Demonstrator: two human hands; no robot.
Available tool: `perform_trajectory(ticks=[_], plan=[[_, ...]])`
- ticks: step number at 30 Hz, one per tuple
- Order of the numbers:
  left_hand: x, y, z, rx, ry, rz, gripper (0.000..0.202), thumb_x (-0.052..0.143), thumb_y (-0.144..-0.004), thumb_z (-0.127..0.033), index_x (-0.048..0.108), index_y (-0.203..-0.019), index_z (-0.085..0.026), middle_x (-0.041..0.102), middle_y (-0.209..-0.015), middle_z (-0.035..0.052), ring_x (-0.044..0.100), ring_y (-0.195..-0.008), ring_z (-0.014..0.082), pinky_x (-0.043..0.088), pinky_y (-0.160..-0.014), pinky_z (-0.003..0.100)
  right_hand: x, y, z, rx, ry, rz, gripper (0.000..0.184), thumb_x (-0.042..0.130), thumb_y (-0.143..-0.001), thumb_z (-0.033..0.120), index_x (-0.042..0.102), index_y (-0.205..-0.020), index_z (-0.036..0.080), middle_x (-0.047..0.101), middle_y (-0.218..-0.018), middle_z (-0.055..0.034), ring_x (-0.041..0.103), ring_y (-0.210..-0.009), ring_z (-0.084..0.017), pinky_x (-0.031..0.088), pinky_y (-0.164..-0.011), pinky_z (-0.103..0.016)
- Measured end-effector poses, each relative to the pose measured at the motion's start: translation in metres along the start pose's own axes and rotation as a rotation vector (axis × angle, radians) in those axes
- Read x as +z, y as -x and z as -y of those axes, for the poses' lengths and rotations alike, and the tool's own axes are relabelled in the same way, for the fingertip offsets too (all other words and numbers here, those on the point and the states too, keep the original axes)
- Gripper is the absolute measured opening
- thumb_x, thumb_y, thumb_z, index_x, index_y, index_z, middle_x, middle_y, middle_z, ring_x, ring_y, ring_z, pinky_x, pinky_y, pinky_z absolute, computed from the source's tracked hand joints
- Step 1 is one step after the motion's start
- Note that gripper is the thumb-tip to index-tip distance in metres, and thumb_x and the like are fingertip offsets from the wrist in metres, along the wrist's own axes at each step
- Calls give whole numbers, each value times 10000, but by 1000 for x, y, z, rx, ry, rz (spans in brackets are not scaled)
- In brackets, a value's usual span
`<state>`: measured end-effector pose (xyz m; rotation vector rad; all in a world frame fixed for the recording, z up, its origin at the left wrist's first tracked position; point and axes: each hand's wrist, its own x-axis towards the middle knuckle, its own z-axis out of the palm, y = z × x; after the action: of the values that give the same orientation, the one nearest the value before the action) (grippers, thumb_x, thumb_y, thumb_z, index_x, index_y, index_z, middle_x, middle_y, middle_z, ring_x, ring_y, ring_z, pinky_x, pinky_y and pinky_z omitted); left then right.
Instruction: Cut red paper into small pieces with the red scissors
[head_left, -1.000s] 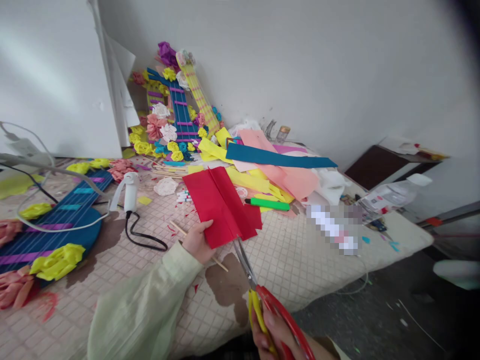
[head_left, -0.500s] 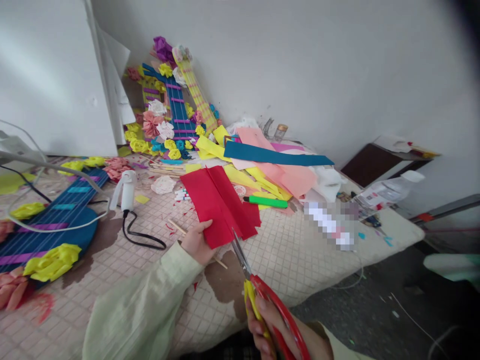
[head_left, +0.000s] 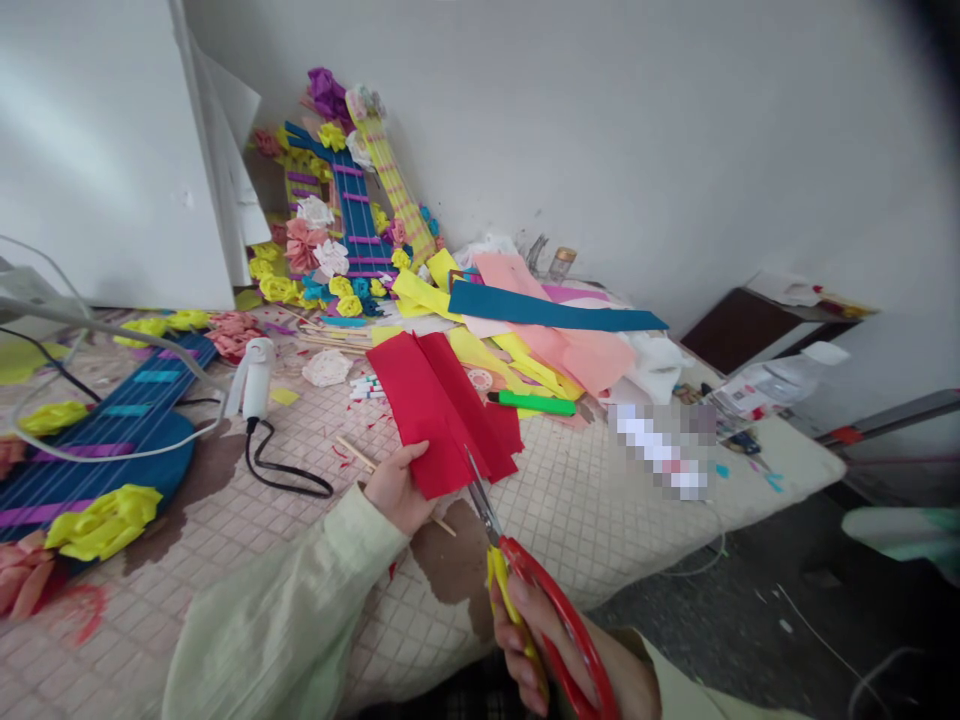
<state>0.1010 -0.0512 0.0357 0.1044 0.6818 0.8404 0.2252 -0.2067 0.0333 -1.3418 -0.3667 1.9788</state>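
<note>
A folded sheet of red crepe paper (head_left: 431, 405) is pinched at its lower left edge by my left hand (head_left: 401, 485), thumb on top. My right hand (head_left: 529, 635) grips a pair of scissors (head_left: 487, 515) with red and yellow handles. Their metal blades point up and away, with the tips at the paper's lower part, beside a slit or crease running up it. Behind the paper lie a green box cutter (head_left: 534, 403) and a small white ring of tape (head_left: 480, 380). A thin wooden stick (head_left: 352, 452) lies near my left hand.
A white hot glue gun (head_left: 257, 380) with a black cord stands at the left, near a blue paper guitar (head_left: 150, 430) with yellow flowers. Coloured paper strips (head_left: 555, 308) pile up at the back. A plastic bottle (head_left: 772, 385) lies near the table's right side.
My right hand has moved slightly up and left with the scissors, whose blades sit a little further into the red paper. The paper has shifted slightly; my left hand keeps its hold.
</note>
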Motion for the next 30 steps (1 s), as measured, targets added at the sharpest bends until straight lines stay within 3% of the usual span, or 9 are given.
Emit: perform_trajectory(ticks=[14,23,30], plan=[[-3,-1,0,-9,0,-1,480,439,-819,-31,411,-1297,-44,723,-795,93,682,-683,188,524,-808,332,-4,-3,-2,-25,34,12,563,618,-635,669,412,-864,198,405,-610,77,366,-434,-14,337,-375,-127],[3,2,-1,-24,-15,-12,460,387,-845,-37,395,-1305,-22,721,-746,101,681,-622,201,537,-751,354,2,0,2,-17,83,-31,617,585,-576,745,406,-769,187,390,-593,69,366,-433,-22,355,-381,-141],[4,2,-1,-24,-51,-14,456,380,-850,-50,395,-1305,-17,718,-705,99,681,-607,206,546,-685,333,0,1,1,-50,135,-19,598,531,-624,754,402,-769,189,390,-611,59,373,-445,-26,350,-384,-139]])
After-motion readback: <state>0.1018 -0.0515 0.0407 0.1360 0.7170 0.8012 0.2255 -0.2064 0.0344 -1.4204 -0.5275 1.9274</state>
